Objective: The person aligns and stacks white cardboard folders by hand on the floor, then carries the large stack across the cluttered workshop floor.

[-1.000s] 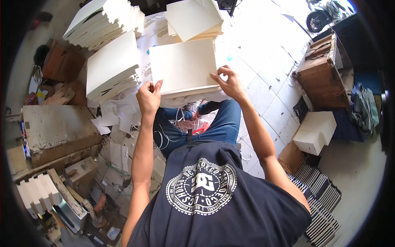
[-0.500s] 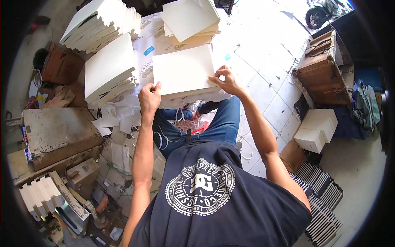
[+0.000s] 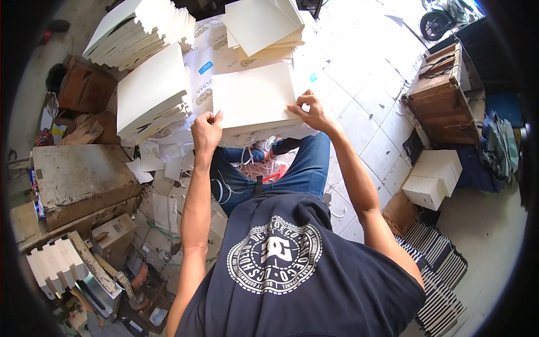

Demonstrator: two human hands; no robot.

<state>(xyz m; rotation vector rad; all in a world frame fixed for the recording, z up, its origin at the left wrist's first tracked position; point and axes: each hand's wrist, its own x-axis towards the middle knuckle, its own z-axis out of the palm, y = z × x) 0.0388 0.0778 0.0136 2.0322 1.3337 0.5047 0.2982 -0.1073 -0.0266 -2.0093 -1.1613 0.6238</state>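
A flat cream paper block (image 3: 255, 92) lies in front of me on the work surface, which is covered with printed white wrapping paper (image 3: 205, 42). At its near left corner is my left hand (image 3: 207, 132), closed, with thumb and forefinger pinching the edge. My right hand (image 3: 313, 111) pinches the right edge near the front corner, its fingers curled. Loose cream sheets (image 3: 261, 25) rest on a pile just beyond the block. To the left stand two stacks of cream paper blocks, a nearer stack (image 3: 149, 90) and a farther stack (image 3: 132, 28), with uneven edges.
A worn box (image 3: 84, 180) and paper scraps (image 3: 149, 163) are on the left. Below it sit upright paper blocks (image 3: 56, 264). On the right are a wooden cabinet (image 3: 438, 95), white blocks (image 3: 432, 177) and black-and-white stacks (image 3: 432, 269). A motorcycle (image 3: 443, 19) stands at the far right.
The whole view has shifted slightly. Both hands keep their pinch at the paper block's edges, and the block lies almost as before.
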